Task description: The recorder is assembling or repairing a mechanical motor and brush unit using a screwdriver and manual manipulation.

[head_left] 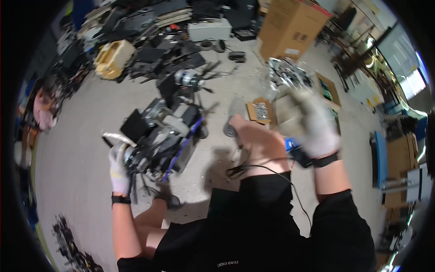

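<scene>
My left hand (119, 167), in a whitish work glove, is closed on the left side of a dark mechanical assembly (174, 131). This bulky unit has black plastic pieces, metal rounds, loose wires and a purple-blue strip along its right edge. My right hand (317, 129), also gloved, is raised to the right of my knee and smeared by motion, so its fingers and anything in them cannot be made out. Below that wrist shows a blue object (291, 144), partly hidden. A black cable (265, 164) runs across my right thigh.
A small cardboard box (260, 111) of shiny metal bits stands beyond my right knee. Behind it lies a clear bag (290, 75) of silvery parts. A tall carton (292, 27), a yellowed plastic shell (113, 59) and heaps of dark scrap (165, 59) fill the far floor.
</scene>
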### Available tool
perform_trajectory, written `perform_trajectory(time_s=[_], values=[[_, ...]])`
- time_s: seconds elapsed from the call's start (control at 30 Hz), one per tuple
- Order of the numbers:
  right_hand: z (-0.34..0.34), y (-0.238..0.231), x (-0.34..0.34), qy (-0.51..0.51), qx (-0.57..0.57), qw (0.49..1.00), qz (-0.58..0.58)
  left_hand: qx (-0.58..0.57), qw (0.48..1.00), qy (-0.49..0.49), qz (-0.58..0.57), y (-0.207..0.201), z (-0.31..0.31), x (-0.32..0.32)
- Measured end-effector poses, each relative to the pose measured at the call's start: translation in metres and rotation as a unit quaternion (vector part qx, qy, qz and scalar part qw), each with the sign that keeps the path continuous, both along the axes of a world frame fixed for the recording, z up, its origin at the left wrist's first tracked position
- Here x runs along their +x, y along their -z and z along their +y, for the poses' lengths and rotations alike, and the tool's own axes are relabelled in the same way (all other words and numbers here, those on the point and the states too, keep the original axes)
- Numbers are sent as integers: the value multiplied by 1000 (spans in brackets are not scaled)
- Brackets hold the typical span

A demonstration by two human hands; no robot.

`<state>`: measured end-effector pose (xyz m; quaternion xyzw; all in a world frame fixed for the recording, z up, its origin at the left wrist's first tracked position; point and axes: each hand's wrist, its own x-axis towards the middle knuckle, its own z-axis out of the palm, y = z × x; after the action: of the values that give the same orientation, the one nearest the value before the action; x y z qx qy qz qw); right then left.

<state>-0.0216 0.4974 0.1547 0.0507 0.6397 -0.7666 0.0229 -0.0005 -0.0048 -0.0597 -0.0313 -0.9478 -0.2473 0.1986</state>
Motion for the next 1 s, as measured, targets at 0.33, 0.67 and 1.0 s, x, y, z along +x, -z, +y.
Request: perform_trajectory(time_s=[0.33, 0.67, 1.0], values=[[286, -7, 46, 305, 181, 922, 155, 596, 786, -149, -68, -3, 23, -38], [334, 485, 27, 93, 447, 842, -287, 343, 923, -165, -63, 35, -39, -40], [273, 639, 7, 196, 497, 701, -473, 217, 932, -265, -123, 29, -27, -19]])
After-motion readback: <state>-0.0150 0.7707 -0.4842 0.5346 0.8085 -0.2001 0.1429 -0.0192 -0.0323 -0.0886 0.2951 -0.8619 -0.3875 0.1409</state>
